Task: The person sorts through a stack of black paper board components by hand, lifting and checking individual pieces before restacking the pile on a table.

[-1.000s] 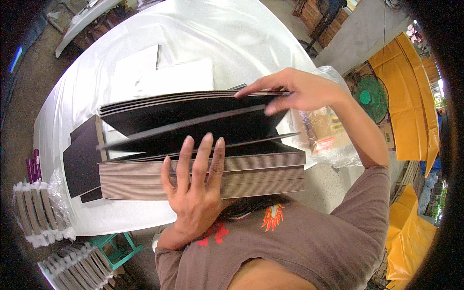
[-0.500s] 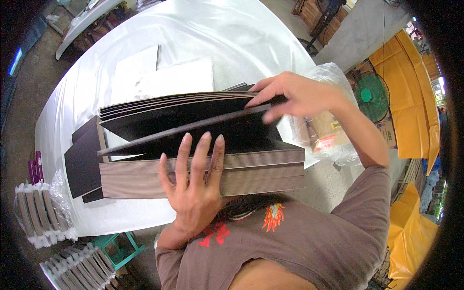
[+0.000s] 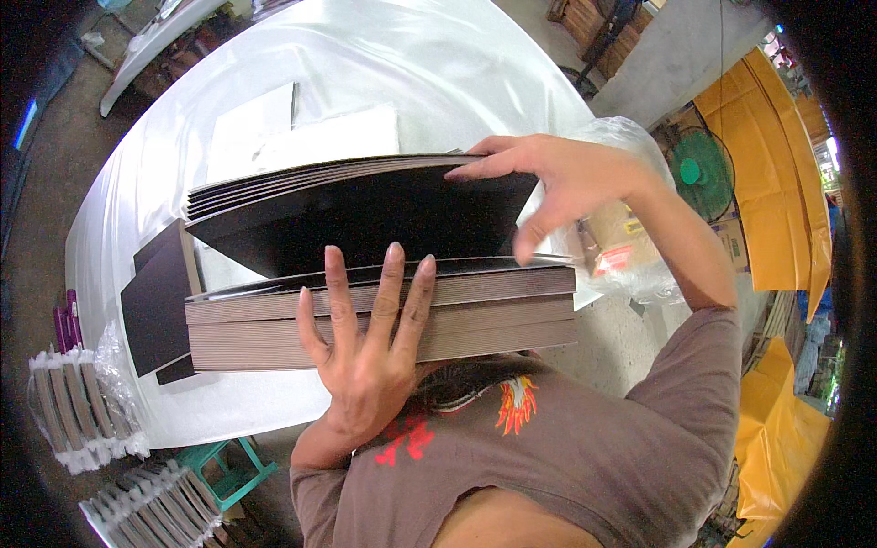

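Note:
A thick stack of black boards with grey-brown edges (image 3: 247, 342) stands in front of me. My left hand (image 3: 365, 352) lies against its near side, fingers spread and stretched up past the top edge. Beyond a gap, several more black boards (image 3: 384, 205) lean away from me, fanned slightly at their upper edges. My right hand (image 3: 580, 183) is at their right end, its fingers on the top edge and its thumb spread apart from them. That thumb is near the right end of a glossy black board (image 3: 539, 261) lying against the near stack.
White sheeting covers the table (image 3: 438, 73). White flat pieces (image 3: 338, 137) lie behind the boards, and another black board pile (image 3: 160, 297) sits left. Plastic-wrapped goods (image 3: 617, 237) and a green fan (image 3: 699, 173) are right. Wrapped bundles (image 3: 78, 406) and a green stool (image 3: 224, 475) are lower left.
The slanted board between the two groups has swung toward me onto the near stack. My right thumb has moved down, away from the fingers. My left hand has stayed almost in place.

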Tool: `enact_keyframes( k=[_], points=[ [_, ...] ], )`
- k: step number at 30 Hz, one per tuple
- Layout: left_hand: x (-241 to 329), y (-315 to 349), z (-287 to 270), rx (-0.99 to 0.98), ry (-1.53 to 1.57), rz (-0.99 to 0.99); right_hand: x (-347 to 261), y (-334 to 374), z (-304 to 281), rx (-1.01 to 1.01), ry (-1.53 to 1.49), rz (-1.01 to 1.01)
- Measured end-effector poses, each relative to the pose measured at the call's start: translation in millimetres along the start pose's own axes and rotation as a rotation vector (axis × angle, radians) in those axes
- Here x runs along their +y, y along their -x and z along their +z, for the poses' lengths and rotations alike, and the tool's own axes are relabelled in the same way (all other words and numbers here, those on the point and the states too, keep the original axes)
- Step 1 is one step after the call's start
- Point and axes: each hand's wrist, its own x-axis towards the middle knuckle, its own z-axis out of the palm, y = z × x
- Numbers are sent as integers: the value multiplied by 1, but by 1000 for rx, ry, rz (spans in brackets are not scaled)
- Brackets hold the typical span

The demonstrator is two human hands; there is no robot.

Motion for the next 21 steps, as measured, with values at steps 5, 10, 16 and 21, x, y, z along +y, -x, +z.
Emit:
enact_keyframes(
  k=[5, 10, 16, 21],
  points=[
    [3, -1, -5, -33, 97, -44, -5, -1, 1, -48, 77, 4],
    [-1, 1, -5, -35, 149, -42, -5, -5, 1, -53, 72, 20],
    [-3, 0, -7, -72, 147, -23, -6, -3, -1, -90, 96, -4],
    [-2, 1, -3, 30, 193, -53, -1, -1, -7, -152, 87, -129]
  ],
)
